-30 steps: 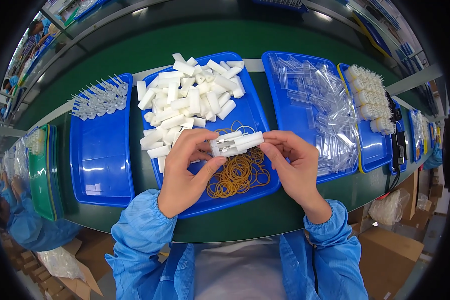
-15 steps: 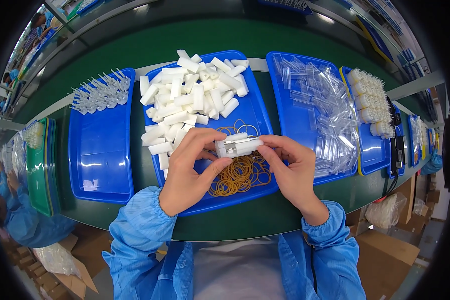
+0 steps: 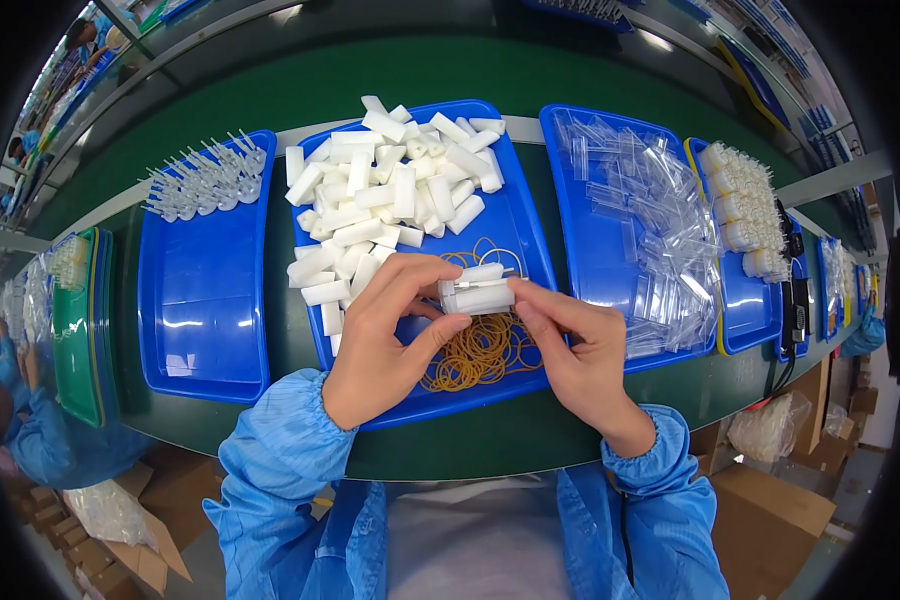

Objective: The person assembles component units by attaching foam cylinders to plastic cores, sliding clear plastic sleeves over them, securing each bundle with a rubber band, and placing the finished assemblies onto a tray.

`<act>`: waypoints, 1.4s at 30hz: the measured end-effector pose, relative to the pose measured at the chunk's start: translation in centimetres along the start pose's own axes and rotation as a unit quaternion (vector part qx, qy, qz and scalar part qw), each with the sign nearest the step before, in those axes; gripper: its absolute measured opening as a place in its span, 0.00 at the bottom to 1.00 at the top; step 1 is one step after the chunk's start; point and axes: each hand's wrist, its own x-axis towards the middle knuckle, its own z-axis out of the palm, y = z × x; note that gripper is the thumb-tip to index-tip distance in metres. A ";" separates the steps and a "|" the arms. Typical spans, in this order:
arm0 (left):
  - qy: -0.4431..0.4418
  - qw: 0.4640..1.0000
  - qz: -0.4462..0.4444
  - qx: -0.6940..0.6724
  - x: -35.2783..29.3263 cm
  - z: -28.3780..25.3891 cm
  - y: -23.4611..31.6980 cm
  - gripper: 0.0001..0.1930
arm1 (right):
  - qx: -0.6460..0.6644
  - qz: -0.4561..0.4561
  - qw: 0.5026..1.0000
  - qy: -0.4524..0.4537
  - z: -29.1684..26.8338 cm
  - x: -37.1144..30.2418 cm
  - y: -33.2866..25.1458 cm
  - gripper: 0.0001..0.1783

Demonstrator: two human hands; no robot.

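Between my two hands is a small assembly [image 3: 481,297] with a clear plastic end and white block-like pieces side by side. My left hand [image 3: 390,335] pinches its clear end between thumb and fingers. My right hand [image 3: 582,350] closes thumb and forefinger on the white pieces' other end. Both hands are above a blue tray [image 3: 515,200], heaped with white foam blocks [image 3: 400,185] at the back. Tan rubber bands [image 3: 475,355] lie under the assembly, and a pale loop [image 3: 497,248] shows just behind it. My fingers hide part of the assembly.
Left of the main tray, a blue tray [image 3: 202,320] bears upright thin-stemmed clear parts [image 3: 205,180]. On the right, another tray [image 3: 575,215] holds clear plastic strips [image 3: 660,220], beside bundled white parts [image 3: 735,210]. Green trays [image 3: 78,340] are stacked far left; cardboard boxes [image 3: 770,510] stand below.
My right fingers have moved slightly left, toward my left hand. The white pieces now sit closer to the clear end, and the thin metal rods between them show less.
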 end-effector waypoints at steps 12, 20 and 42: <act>0.244 0.963 0.030 -0.109 0.9 -3.1 1.1 0.19 | -0.214 -0.176 0.960 -0.035 3.1 6.4 -1.8 0.11; 0.272 0.949 0.014 -0.159 1.7 -3.8 -0.3 0.17 | -0.334 -0.062 0.936 -0.087 7.7 11.8 -2.3 0.21; 0.019 0.990 -0.049 -0.133 -0.2 -0.3 0.0 0.18 | 0.198 0.067 0.977 -0.034 -3.6 2.3 0.4 0.10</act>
